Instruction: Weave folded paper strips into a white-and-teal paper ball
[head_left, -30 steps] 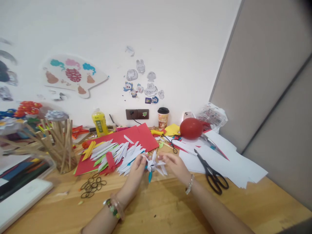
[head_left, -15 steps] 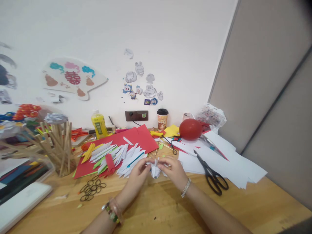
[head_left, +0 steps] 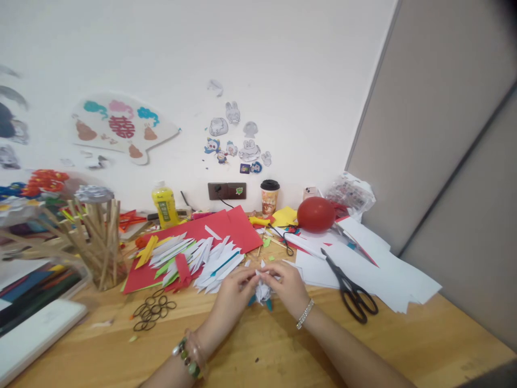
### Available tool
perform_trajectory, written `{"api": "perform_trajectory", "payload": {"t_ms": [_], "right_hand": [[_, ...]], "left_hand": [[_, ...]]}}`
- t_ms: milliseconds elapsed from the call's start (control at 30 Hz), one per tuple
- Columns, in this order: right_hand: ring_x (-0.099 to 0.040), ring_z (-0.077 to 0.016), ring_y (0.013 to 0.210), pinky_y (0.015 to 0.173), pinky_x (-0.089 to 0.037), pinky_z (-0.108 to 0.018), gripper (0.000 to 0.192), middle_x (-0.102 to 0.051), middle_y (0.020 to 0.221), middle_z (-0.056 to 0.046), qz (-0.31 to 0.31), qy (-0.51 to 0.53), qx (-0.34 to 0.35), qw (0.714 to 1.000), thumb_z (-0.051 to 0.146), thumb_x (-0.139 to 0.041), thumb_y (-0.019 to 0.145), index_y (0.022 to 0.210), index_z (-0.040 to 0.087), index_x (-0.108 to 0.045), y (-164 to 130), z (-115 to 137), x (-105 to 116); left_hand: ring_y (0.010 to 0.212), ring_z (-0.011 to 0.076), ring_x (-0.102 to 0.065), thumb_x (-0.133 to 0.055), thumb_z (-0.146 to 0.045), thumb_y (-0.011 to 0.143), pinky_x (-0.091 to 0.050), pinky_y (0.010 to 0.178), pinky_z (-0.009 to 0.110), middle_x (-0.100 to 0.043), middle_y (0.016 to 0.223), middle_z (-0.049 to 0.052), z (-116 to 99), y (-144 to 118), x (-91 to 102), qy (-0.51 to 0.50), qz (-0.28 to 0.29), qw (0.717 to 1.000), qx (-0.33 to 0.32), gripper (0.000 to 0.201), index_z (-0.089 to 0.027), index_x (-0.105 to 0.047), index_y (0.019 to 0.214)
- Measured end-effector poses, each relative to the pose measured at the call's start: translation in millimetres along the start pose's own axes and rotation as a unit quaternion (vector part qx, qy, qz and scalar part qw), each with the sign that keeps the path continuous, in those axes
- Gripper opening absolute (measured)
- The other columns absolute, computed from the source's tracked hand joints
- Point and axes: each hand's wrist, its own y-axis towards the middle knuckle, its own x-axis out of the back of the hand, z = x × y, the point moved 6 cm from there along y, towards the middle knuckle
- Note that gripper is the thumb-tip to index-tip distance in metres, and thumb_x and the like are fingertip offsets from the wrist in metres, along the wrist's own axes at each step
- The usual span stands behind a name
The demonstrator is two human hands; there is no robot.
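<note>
Both my hands meet over a small folded-paper piece [head_left: 263,292], white with blue-green points showing at its lower edge. My left hand [head_left: 236,291] pinches it from the left, thumb and fingertips together. From the right, my right hand [head_left: 287,285] grips it the same way, its fingertips close to the left ones. The fingers cover much of the upper part of the piece. Just left of my hands lies a pile of folded paper strips [head_left: 220,264], mostly white, on red paper sheets [head_left: 246,229].
Black scissors [head_left: 351,291] lie on the right by white paper sheets [head_left: 388,280]. A red balloon [head_left: 315,214], a lidded paper cup [head_left: 269,198] and a yellow bottle [head_left: 165,206] stand behind. Black rubber bands [head_left: 153,311] and wooden sticks in a container [head_left: 99,248] are left.
The folded paper has turned between my fingers, and its blue-green points now show at the bottom. Both hands have shifted slightly; the left has moved a little right.
</note>
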Motion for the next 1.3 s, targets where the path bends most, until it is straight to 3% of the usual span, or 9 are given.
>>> {"api": "perform_trajectory", "payload": {"t_ms": [167,300,467,600,833,967,1067,1167,1300], "right_hand": [[-0.055,-0.0145,0.067,0.061,-0.043,-0.026,0.011,-0.062,0.068,-0.001,-0.003,-0.025,0.026,0.999,0.023,-0.056,0.079,0.072,0.019,-0.063,-1.8,2.7,-2.1],[-0.053,-0.0141,0.066,0.059,-0.042,-0.025,0.014,-0.059,0.067,0.000,-0.014,-0.037,0.022,0.999,0.024,-0.054,0.080,0.068,0.019,-0.059,-3.4,2.5,-3.0],[-0.053,-0.0154,0.069,0.064,-0.043,-0.028,0.015,-0.058,0.071,-0.002,-0.033,-0.050,0.094,0.994,0.024,-0.048,0.085,0.072,0.018,-0.055,-6.9,11.2,-0.4],[-0.054,-0.0169,0.074,0.068,-0.045,-0.032,0.018,-0.060,0.075,-0.005,-0.045,-0.082,0.177,0.980,0.022,-0.039,0.088,0.079,0.019,-0.054,-10.6,22.0,3.0],[-0.055,-0.0174,0.075,0.071,-0.047,-0.035,0.018,-0.061,0.077,-0.006,-0.066,-0.119,0.254,0.958,0.016,-0.038,0.087,0.083,0.020,-0.055,-16.1,33.7,5.9],[-0.055,-0.0171,0.076,0.070,-0.046,-0.033,0.015,-0.061,0.077,-0.005,-0.045,-0.062,0.198,0.977,0.021,-0.041,0.087,0.082,0.020,-0.056,-11.5,28.5,7.7],[-0.056,-0.0167,0.079,0.071,-0.046,-0.031,0.014,-0.062,0.080,-0.004,-0.036,0.007,0.119,0.992,0.024,-0.046,0.085,0.083,0.019,-0.058,-5.0,17.9,10.6],[-0.058,-0.0164,0.082,0.073,-0.047,-0.029,0.014,-0.064,0.084,-0.004,-0.018,0.062,0.039,0.997,0.024,-0.047,0.084,0.085,0.019,-0.061,0.4,5.3,9.1],[-0.060,-0.0163,0.083,0.069,-0.049,-0.027,0.015,-0.065,0.090,-0.005,0.017,0.106,-0.019,0.994,0.024,-0.051,0.082,0.090,0.019,-0.063,2.6,-3.9,1.5]], "left_hand": [[0.071,0.0203,-0.060,-0.057,-0.034,0.072,-0.046,0.069,0.030,-0.069,0.075,0.006,9.6,-1.4,1.8,0.013,-0.039,0.997,0.062,0.021,-0.017,-0.068,0.073],[0.067,0.0204,-0.059,-0.059,-0.037,0.070,-0.045,0.066,0.030,-0.069,0.072,0.005,11.9,-3.2,5.3,0.052,-0.062,0.995,0.062,0.022,-0.017,-0.067,0.069],[0.071,0.0197,-0.058,-0.054,-0.037,0.076,-0.046,0.069,0.032,-0.065,0.070,0.006,-4.1,-6.3,10.7,0.123,-0.090,0.986,-0.062,0.022,-0.018,-0.063,0.070],[0.088,0.0216,-0.058,-0.051,-0.032,0.080,-0.044,0.081,0.037,-0.067,0.089,0.009,-19.4,-11.1,13.0,0.147,-0.092,0.971,-0.164,0.020,-0.020,-0.062,0.091],[0.091,0.0205,-0.058,-0.055,-0.022,0.078,-0.043,0.085,0.038,-0.068,0.089,0.008,-32.6,-17.6,17.2,0.168,-0.099,0.949,-0.247,0.013,-0.020,-0.063,0.089],[0.083,0.0196,-0.059,-0.058,-0.026,0.076,-0.044,0.080,0.035,-0.067,0.081,0.006,-26.6,-12.7,18.4,0.132,-0.087,0.970,-0.186,0.009,-0.020,-0.062,0.081],[0.071,0.0174,-0.058,-0.057,-0.032,0.075,-0.046,0.068,0.029,-0.065,0.074,0.004,-7.6,-5.1,16.2,0.061,-0.075,0.994,-0.050,0.014,-0.018,-0.060,0.075],[0.058,0.0137,-0.055,-0.056,-0.035,0.074,-0.045,0.056,0.024,-0.061,0.067,0.002,10.3,-0.5,9.1,-0.043,-0.058,0.996,0.057,0.020,-0.016,-0.058,0.072],[0.061,0.0135,-0.056,-0.056,-0.035,0.073,-0.047,0.058,0.023,-0.062,0.068,0.003,14.5,2.2,3.9,-0.103,-0.045,0.991,0.068,0.022,-0.014,-0.059,0.074]]}}
